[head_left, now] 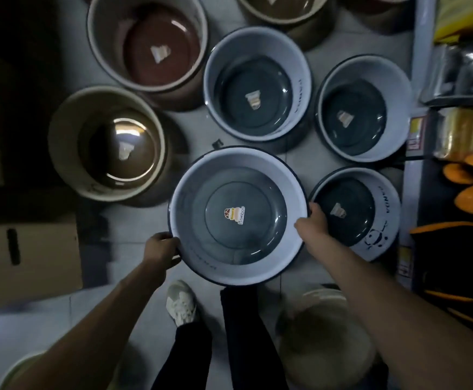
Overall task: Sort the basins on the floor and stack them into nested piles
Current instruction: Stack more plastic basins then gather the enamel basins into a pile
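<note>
Grey-blue and brown basin piles crowd the floor; one wide grey-blue basin is held level above it. It looks light, stiff and smooth, best taken by its rim, where the left hand and right hand each close their grip on opposite sides.

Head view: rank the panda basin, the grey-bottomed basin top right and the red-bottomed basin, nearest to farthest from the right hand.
1. Panda basin, just right of the right hand gripping the held basin.
2. Grey-bottomed basin, ahead by the shelf.
3. Red-bottomed basin, far ahead on the left.
</note>
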